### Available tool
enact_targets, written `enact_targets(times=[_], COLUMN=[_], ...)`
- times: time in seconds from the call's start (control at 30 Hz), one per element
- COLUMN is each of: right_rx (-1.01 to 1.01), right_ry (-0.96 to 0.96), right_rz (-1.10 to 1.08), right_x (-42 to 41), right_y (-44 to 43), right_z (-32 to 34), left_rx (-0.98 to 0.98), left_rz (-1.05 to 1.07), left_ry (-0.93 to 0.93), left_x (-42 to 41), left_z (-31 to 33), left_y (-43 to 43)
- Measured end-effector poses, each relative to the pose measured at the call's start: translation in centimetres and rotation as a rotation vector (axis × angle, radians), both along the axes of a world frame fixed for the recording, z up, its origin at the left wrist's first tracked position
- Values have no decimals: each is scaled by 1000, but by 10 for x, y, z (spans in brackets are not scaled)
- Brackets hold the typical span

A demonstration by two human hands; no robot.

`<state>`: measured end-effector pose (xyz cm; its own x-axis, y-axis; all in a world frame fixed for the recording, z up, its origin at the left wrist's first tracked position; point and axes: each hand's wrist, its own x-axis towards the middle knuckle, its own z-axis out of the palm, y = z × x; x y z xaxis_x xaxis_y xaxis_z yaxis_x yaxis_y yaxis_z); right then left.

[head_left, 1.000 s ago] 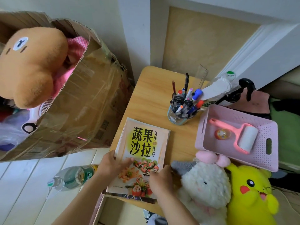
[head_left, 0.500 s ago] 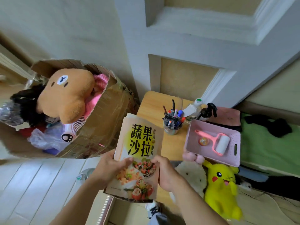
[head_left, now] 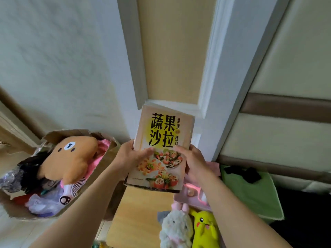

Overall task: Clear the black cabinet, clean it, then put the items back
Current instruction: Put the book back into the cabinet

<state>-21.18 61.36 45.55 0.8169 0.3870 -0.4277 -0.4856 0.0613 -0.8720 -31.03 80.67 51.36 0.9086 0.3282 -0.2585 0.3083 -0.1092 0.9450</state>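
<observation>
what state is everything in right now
book, closed, cover up, held above the table
left hand, gripping the book's left edge
right hand, gripping the book's right edge
cardboard box, open, stuffed full
brown bear plush, lying on top in the box
pink basket, on the table, partly hidden
white plush, lying beside the yellow plush

Book stack (head_left: 162,140) — yellow salad-photo cover up, tilted, held above wooden table (head_left: 136,215).
</observation>
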Motion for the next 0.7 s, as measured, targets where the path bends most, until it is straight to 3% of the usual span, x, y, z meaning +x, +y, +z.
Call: enact_targets(times=[0.23,0.47,0.7], right_rx=[-118,-284,-421], right_ry=[-386,-529,-568], right_rz=[-287,-567,-836], right_x=[-7,-48,-99], right_y=[-131,-306,-447], right_z=[104,154,169], left_rx=[-12,-215,-259], left_rz=[-176,-360,-585], left_ry=[-169,-205,-193], left_x=[38,50,43], left_z=[85,110,123], left_y=[-127,-298,-451])
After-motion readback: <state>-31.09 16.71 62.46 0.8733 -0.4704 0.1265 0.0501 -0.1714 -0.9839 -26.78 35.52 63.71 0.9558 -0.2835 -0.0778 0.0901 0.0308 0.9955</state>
